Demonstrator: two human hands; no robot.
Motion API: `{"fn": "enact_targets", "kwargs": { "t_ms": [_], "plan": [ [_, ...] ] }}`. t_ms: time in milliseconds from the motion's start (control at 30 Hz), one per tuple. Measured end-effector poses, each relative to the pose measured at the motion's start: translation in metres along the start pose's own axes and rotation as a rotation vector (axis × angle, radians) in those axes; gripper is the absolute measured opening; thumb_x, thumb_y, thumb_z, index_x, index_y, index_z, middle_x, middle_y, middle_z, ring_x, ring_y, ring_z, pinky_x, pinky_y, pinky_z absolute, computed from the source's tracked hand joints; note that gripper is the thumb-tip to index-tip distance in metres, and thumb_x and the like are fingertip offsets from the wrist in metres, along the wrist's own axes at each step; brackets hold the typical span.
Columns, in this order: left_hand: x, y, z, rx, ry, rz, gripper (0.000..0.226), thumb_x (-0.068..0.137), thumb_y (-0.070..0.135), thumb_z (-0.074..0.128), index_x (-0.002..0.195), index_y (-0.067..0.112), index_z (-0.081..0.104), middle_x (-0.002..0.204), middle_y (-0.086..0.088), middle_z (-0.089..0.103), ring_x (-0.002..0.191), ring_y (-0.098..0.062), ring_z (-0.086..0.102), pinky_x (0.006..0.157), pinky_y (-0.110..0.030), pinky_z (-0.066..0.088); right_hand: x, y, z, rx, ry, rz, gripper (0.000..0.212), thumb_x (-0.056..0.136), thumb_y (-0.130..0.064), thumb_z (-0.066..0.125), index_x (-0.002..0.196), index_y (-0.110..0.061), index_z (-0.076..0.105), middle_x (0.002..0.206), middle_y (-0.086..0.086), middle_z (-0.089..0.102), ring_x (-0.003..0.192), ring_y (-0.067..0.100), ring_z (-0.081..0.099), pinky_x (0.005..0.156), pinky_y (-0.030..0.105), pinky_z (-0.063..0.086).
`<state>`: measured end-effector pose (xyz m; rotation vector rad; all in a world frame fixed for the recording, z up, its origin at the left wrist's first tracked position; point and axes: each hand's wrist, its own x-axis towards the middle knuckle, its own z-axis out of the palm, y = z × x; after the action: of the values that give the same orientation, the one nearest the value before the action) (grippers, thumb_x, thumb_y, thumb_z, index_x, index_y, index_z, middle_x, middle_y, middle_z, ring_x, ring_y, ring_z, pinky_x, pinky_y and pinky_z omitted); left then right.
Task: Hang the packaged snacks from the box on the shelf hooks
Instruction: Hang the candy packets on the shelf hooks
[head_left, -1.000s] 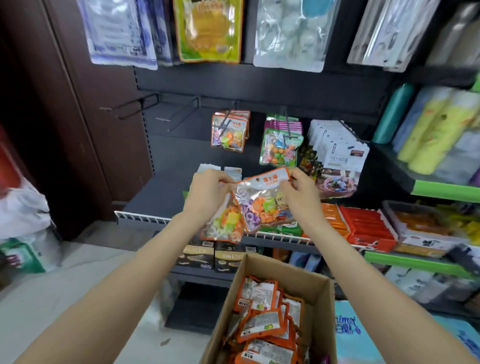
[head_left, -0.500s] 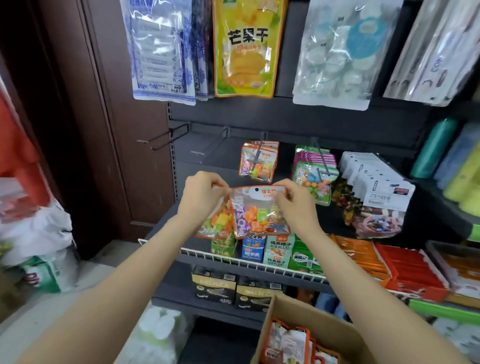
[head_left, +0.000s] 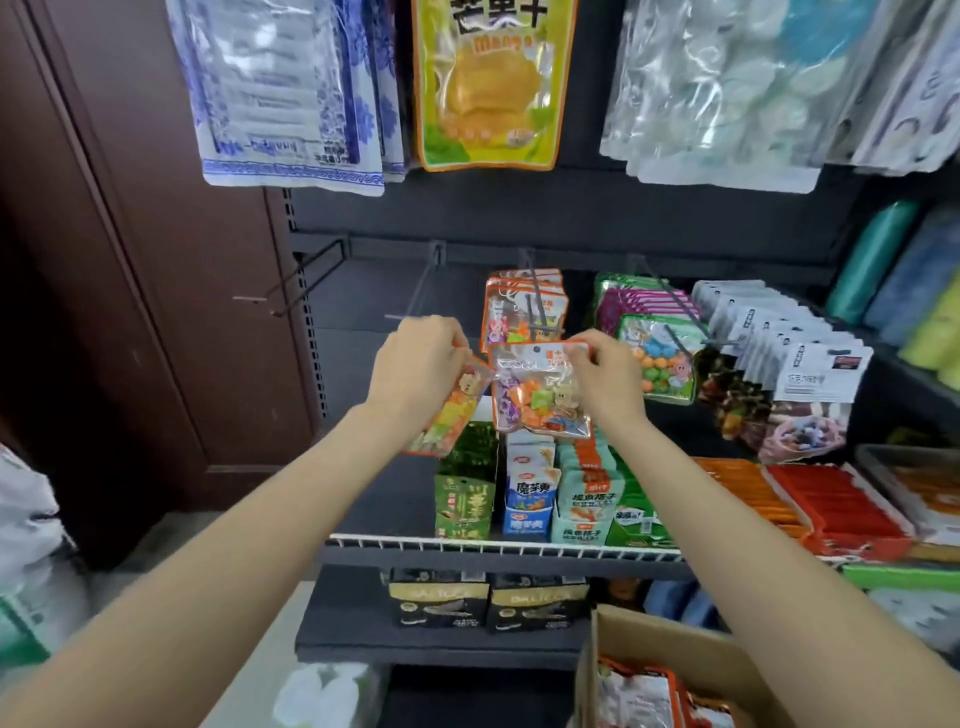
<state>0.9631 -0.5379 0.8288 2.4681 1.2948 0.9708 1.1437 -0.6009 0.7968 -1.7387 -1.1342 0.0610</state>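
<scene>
Holding two orange-edged snack packets up in front of the dark shelf unit, both hands work at chest height before the hook rail. The right hand (head_left: 602, 382) pinches the top right corner of the flatter packet (head_left: 540, 392), which faces the camera with its punched hole showing at the top edge. The left hand (head_left: 418, 364) is curled round the upper part of a second packet (head_left: 449, 415), which hangs tilted down and to the left; the two packets touch or overlap along their inner edges, though the blur makes it hard to say which.

Just behind the hands, a row of matching orange packets (head_left: 524, 306) already hangs on a hook (head_left: 535, 301). To the left, two bare hooks (head_left: 306, 278) jut from the back panel. Right of the orange row hang green and purple packets (head_left: 652, 338), then white-headed packets (head_left: 789, 358) further right.

Below the hands, upright cartons in green, blue and teal stand behind the white wire rail (head_left: 498, 545) of the shelf. At the near right bottom corner, the open cardboard box (head_left: 649, 642) holds more orange packets (head_left: 639, 693). Higher up hang larger bags, among them a yellow mango bag (head_left: 488, 83) and a blue-patterned bag (head_left: 291, 88).
</scene>
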Motion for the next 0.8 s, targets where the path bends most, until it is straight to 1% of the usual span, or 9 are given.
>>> {"fn": "enact_targets", "kwargs": {
  "t_ms": [67, 133, 233, 333, 367, 467, 600, 700, 800],
  "plan": [
    [0.002, -0.003, 0.005, -0.037, -0.007, -0.020, 0.014, 0.087, 0.012, 0.056, 0.090, 0.014, 0.069, 0.091, -0.006, 0.069, 0.087, -0.030, 0.062, 0.064, -0.030, 0.040, 0.002, 0.000, 0.002, -0.032, -0.002, -0.017, 0.020, 0.096, -0.015, 0.048, 0.095, -0.007, 0.067, 0.091, 0.007, 0.067, 0.082, 0.020, 0.060, 0.073, 0.032, 0.047],
    [0.004, -0.008, 0.009, -0.034, -0.006, -0.019, 0.015, 0.087, 0.012, 0.055, 0.091, 0.015, 0.069, 0.092, -0.007, 0.068, 0.087, -0.031, 0.062, 0.065, -0.030, 0.039, 0.003, 0.000, 0.005, -0.074, -0.003, -0.048, 0.020, 0.096, -0.015, 0.049, 0.097, -0.008, 0.067, 0.088, 0.006, 0.067, 0.071, 0.014, 0.056, 0.066, 0.026, 0.044],
    [0.007, -0.012, 0.015, 0.021, 0.009, 0.023, 0.017, 0.090, 0.013, 0.052, 0.096, 0.012, 0.068, 0.097, -0.009, 0.067, 0.090, -0.032, 0.061, 0.066, -0.032, 0.040, 0.004, 0.002, 0.009, -0.104, 0.014, -0.078, 0.019, 0.096, -0.016, 0.049, 0.096, -0.009, 0.067, 0.073, 0.001, 0.062, 0.055, 0.005, 0.047, 0.049, 0.016, 0.035],
    [0.010, -0.011, 0.020, 0.063, 0.016, 0.074, 0.018, 0.092, 0.014, 0.050, 0.099, 0.010, 0.066, 0.101, -0.009, 0.065, 0.092, -0.031, 0.059, 0.066, -0.032, 0.037, 0.001, 0.005, 0.010, -0.087, 0.047, -0.092, 0.018, 0.096, -0.016, 0.048, 0.096, -0.011, 0.066, 0.061, -0.005, 0.054, 0.046, 0.004, 0.041, 0.045, 0.016, 0.031],
    [0.011, -0.010, 0.021, 0.069, 0.019, 0.088, 0.018, 0.093, 0.016, 0.050, 0.099, 0.009, 0.066, 0.101, -0.009, 0.064, 0.093, -0.030, 0.059, 0.066, -0.031, 0.037, 0.000, 0.006, 0.009, -0.089, 0.059, -0.101, 0.019, 0.096, -0.017, 0.048, 0.097, -0.011, 0.066, 0.061, -0.004, 0.055, 0.046, 0.004, 0.041, 0.045, 0.016, 0.029],
    [0.014, -0.007, 0.022, 0.090, 0.034, 0.102, 0.019, 0.095, 0.017, 0.049, 0.098, 0.007, 0.065, 0.100, -0.008, 0.063, 0.091, -0.029, 0.059, 0.066, -0.033, 0.038, 0.000, 0.006, 0.006, -0.127, 0.097, -0.128, 0.019, 0.096, -0.018, 0.048, 0.099, -0.011, 0.066, 0.066, -0.001, 0.057, 0.049, 0.005, 0.043, 0.048, 0.023, 0.032],
    [0.017, -0.002, 0.025, 0.180, 0.057, 0.116, 0.016, 0.093, 0.009, 0.048, 0.096, 0.005, 0.064, 0.098, -0.009, 0.063, 0.086, -0.031, 0.059, 0.065, -0.036, 0.043, 0.007, 0.006, 0.007, -0.191, 0.105, -0.140, 0.021, 0.096, -0.019, 0.049, 0.102, -0.010, 0.067, 0.066, -0.001, 0.057, 0.051, 0.005, 0.046, 0.047, 0.012, 0.031],
    [0.022, 0.002, 0.028, 0.231, 0.062, 0.111, 0.016, 0.089, 0.001, 0.049, 0.095, 0.006, 0.063, 0.098, -0.010, 0.062, 0.086, -0.031, 0.059, 0.063, -0.035, 0.040, 0.019, 0.008, 0.010, -0.184, 0.101, -0.127, 0.021, 0.095, -0.016, 0.049, 0.098, -0.008, 0.068, 0.072, 0.002, 0.062, 0.056, 0.004, 0.049, 0.049, 0.009, 0.032],
    [0.029, 0.007, 0.030, 0.266, 0.047, 0.120, 0.017, 0.088, -0.001, 0.050, 0.096, 0.006, 0.063, 0.098, -0.009, 0.062, 0.087, -0.030, 0.060, 0.062, -0.033, 0.037, 0.037, 0.010, 0.016, -0.186, 0.108, -0.079, 0.022, 0.095, -0.018, 0.051, 0.102, -0.009, 0.070, 0.088, 0.005, 0.070, 0.068, 0.009, 0.054, 0.057, 0.021, 0.038]
  ]
}}
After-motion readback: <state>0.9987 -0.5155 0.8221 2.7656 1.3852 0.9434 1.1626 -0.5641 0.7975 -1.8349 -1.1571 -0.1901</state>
